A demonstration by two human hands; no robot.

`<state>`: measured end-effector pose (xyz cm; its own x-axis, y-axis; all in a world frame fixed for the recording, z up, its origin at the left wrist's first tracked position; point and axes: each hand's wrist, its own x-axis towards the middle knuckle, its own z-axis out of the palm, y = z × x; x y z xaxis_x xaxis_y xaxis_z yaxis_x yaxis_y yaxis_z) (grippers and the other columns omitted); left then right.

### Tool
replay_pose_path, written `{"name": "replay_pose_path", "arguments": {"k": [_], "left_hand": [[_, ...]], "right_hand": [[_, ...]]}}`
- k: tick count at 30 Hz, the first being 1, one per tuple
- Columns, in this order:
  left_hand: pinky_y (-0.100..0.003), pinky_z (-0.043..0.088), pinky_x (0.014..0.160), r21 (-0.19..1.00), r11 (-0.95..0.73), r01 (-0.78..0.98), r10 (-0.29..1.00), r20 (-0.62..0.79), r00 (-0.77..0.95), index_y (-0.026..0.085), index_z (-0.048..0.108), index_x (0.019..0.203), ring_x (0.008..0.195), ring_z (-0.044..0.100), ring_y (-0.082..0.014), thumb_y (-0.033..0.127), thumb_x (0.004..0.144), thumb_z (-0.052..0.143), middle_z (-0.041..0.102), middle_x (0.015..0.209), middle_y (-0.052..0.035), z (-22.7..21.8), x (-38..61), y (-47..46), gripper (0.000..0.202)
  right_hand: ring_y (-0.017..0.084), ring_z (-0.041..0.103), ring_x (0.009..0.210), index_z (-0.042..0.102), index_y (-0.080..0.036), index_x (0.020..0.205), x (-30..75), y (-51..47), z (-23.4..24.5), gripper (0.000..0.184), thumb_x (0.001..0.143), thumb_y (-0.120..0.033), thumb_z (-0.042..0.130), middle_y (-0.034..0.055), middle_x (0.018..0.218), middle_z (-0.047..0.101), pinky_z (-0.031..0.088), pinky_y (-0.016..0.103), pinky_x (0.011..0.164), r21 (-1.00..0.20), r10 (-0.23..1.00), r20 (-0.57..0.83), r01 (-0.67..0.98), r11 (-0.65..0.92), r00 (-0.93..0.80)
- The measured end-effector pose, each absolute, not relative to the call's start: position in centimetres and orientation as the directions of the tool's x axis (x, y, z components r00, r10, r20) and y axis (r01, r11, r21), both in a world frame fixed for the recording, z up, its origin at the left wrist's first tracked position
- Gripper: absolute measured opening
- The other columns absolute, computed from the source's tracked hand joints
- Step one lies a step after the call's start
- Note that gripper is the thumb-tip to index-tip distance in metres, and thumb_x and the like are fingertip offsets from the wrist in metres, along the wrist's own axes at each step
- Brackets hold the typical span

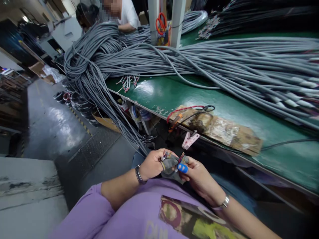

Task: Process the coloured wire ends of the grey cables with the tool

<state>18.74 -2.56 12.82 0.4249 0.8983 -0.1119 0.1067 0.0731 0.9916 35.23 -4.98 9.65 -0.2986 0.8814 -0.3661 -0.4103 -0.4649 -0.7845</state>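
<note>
My left hand (154, 162), with grey covers on its fingers, is closed near my lap. Thin coloured wires (166, 154) stick up from its grip. My right hand (198, 174) is closed just beside it, with a blue cover on the thumb and a grey cover on a finger. Between its thumb and finger it pinches a dark red bunch of thin wires (181, 157). The fingertips of both hands nearly meet, and they hide part of the wires. A pink clip (190, 140) hangs at the table edge just beyond my hands.
Bundled grey cables (139, 63) cover much of the green table (154, 94) and droop over its left edge. A stained board (224, 132) lies along the front edge. Orange-handled scissors (161, 24) hang on a post (177, 25). A co-worker (128, 15) is behind the cables.
</note>
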Motion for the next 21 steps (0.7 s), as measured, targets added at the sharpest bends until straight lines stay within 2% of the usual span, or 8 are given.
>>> {"name": "replay_pose_path", "arguments": {"k": [5, 10, 15, 18, 21], "left_hand": [[-0.025, 0.042, 0.069, 0.958, 0.287, -0.022, 0.874, -0.253, 0.415, 0.012, 0.065, 0.074, 0.070, 0.051, -0.0123, 0.051, 0.065, 0.077, 0.056, 0.074, -0.0020, 12.6, 19.6, -3.3, 0.042], [-0.024, 0.041, 0.066, 0.907, 0.394, -0.148, 0.857, -0.304, 0.416, 0.011, 0.065, 0.075, 0.066, 0.048, -0.0102, 0.046, 0.054, 0.085, 0.056, 0.072, -0.0006, 11.9, 19.9, -4.3, 0.045], [-0.022, 0.037, 0.059, 0.893, 0.401, -0.205, 0.891, -0.329, 0.313, 0.011, 0.063, 0.068, 0.059, 0.043, -0.0078, 0.046, 0.051, 0.085, 0.054, 0.063, 0.0015, 11.7, 20.6, -5.1, 0.044], [-0.021, 0.036, 0.058, 0.914, 0.351, -0.206, 0.918, -0.292, 0.269, 0.011, 0.064, 0.067, 0.057, 0.042, -0.0074, 0.047, 0.054, 0.084, 0.053, 0.061, 0.0018, 12.1, 21.0, -5.3, 0.043], [-0.022, 0.039, 0.061, 0.943, 0.288, -0.167, 0.941, -0.245, 0.234, 0.011, 0.064, 0.068, 0.061, 0.047, -0.0094, 0.049, 0.059, 0.080, 0.056, 0.062, 0.0006, 12.3, 21.0, -5.2, 0.042]], "right_hand": [[0.004, 0.034, 0.038, 0.060, -0.015, 0.064, 35.6, -5.5, 10.0, 0.044, 0.049, -0.045, 0.088, 0.0010, 0.059, 0.062, 0.033, 0.022, 0.041, -0.757, 0.839, -0.435, -0.372, -0.537, -0.326], [0.007, 0.036, 0.041, 0.052, -0.018, 0.059, 35.8, -6.3, 9.9, 0.048, 0.047, -0.049, 0.087, -0.0058, 0.043, 0.044, 0.031, 0.022, 0.041, -0.837, 0.870, -0.447, -0.247, -0.488, -0.207], [0.009, 0.036, 0.046, 0.056, -0.019, 0.062, 35.7, -6.8, 10.6, 0.044, 0.051, -0.053, 0.082, -0.0046, 0.049, 0.047, 0.032, 0.024, 0.044, -0.944, 0.939, -0.311, -0.069, -0.323, -0.145], [0.012, 0.043, 0.051, 0.060, -0.020, 0.065, 36.0, -6.9, 11.0, 0.040, 0.058, -0.055, 0.077, -0.0023, 0.054, 0.051, 0.039, 0.026, 0.049, -0.979, 0.965, -0.203, 0.015, -0.203, -0.168], [0.016, 0.051, 0.060, 0.063, -0.020, 0.072, 36.9, -7.0, 11.4, 0.037, 0.065, -0.055, 0.072, 0.0021, 0.065, 0.059, 0.043, 0.027, 0.055, -0.990, 0.971, -0.139, 0.063, -0.129, -0.196]]}}
